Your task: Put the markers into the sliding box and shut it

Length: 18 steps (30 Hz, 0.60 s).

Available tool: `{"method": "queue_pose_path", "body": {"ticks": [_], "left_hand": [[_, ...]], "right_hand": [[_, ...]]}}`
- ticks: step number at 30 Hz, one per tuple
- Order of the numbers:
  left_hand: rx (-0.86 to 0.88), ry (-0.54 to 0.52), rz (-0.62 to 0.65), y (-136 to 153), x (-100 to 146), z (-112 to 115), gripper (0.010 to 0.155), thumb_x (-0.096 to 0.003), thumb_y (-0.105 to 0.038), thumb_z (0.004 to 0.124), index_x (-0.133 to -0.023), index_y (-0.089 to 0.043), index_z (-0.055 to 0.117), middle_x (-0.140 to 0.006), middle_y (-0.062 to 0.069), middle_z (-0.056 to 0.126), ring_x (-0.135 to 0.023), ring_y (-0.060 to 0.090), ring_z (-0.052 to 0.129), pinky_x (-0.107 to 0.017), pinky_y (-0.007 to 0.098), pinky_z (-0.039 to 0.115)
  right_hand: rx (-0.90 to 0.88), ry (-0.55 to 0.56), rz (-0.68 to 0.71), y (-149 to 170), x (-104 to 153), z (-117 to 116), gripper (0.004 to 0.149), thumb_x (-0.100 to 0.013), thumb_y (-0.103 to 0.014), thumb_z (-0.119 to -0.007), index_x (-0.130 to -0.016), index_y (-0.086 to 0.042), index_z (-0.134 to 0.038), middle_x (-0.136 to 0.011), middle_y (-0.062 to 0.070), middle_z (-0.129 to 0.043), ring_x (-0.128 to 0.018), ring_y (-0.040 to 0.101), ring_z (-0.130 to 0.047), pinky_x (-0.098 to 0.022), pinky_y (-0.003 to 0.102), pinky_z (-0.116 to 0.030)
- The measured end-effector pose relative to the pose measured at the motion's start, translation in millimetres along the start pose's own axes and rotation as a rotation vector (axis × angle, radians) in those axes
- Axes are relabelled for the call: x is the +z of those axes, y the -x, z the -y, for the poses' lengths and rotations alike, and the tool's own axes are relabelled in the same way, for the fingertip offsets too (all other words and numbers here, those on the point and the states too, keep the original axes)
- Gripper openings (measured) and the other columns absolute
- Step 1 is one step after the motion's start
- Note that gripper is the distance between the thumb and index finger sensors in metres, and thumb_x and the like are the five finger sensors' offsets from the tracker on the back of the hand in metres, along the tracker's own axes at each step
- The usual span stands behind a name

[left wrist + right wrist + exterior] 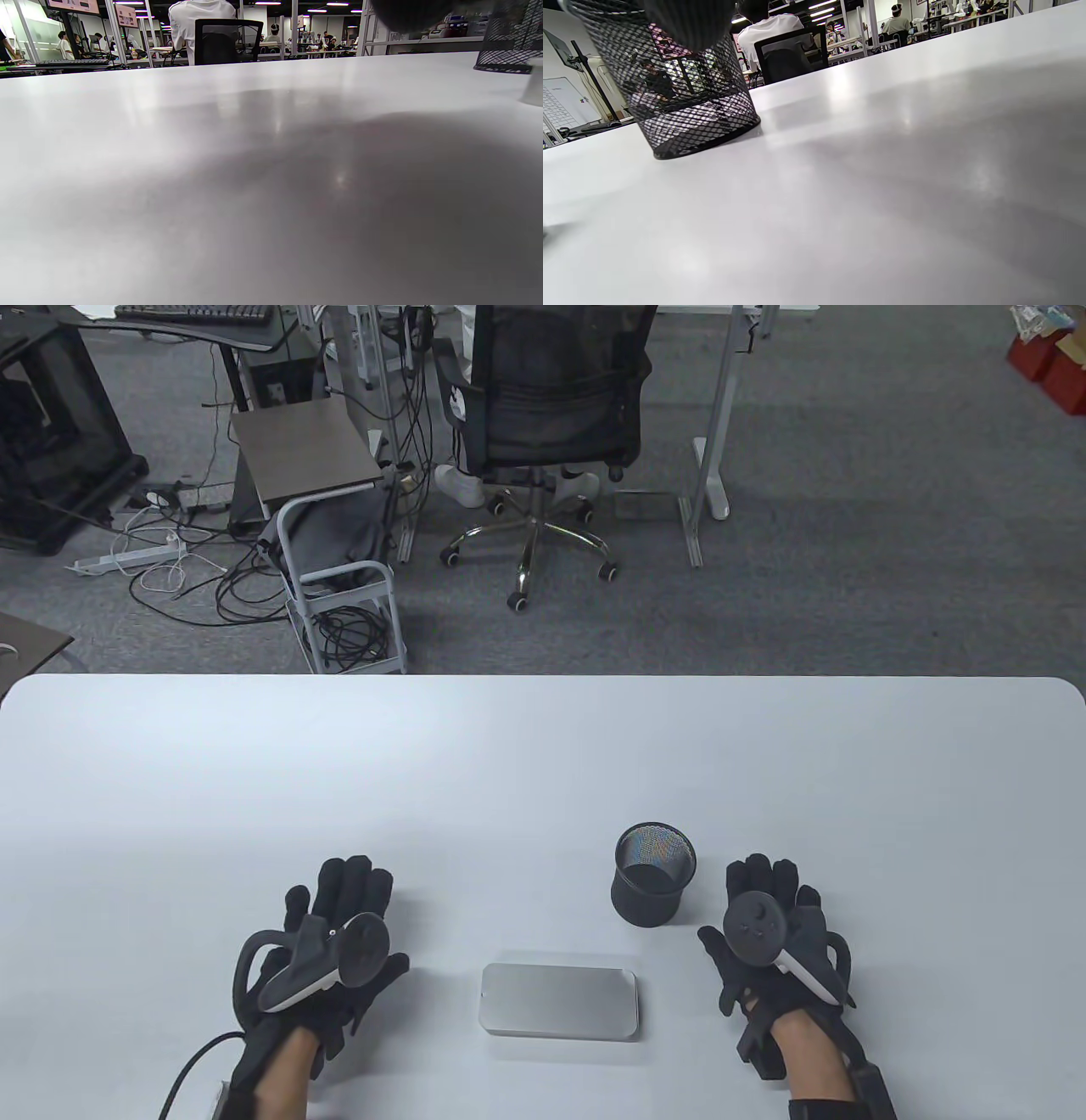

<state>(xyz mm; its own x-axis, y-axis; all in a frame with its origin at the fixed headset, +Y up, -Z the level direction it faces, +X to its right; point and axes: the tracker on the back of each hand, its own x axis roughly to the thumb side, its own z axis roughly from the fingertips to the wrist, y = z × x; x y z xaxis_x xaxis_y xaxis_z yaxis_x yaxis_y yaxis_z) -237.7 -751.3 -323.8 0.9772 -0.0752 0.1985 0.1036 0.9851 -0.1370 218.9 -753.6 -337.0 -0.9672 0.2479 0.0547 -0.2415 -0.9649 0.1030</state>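
Observation:
A flat silver sliding box [559, 1002] lies closed on the white table [543, 763] near the front edge, between my two hands. My left hand [339, 933] rests flat on the table to the box's left, fingers straight, holding nothing. My right hand [776, 916] lies flat to the box's right, fingers straight and empty too. A black mesh pen cup [652, 874] stands behind the box, just left of my right hand; it looks empty from above. No markers show in any view. The cup [670, 93] fills the right wrist view's upper left and also stands at the left wrist view's right edge [509, 38].
Beyond the table's far edge stand an office chair [543, 432], a small metal cart with cables [339, 585] and desk legs. A person in white sits at the chair [199, 25] in the background.

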Motion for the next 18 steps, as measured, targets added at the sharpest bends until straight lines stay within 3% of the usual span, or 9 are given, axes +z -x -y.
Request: {"method": "queue_pose_path", "body": {"ticks": [18], "left_hand": [[-0.019,0.001,0.036,-10.5,0.7,-5.7,0.094,-0.0421,-0.067,0.062,-0.107,-0.028,0.006,-0.117,0.001,0.002,-0.108,0.031,0.003,-0.074,0.062,0.019]], "right_hand": [[0.015,0.033,0.046,-11.3,3.0,5.8,0.080,-0.049,-0.046,-0.059,-0.104,-0.011,-0.012,-0.112,0.025,-0.003,-0.093,0.051,0.004,-0.057,0.068,-0.005]]}}
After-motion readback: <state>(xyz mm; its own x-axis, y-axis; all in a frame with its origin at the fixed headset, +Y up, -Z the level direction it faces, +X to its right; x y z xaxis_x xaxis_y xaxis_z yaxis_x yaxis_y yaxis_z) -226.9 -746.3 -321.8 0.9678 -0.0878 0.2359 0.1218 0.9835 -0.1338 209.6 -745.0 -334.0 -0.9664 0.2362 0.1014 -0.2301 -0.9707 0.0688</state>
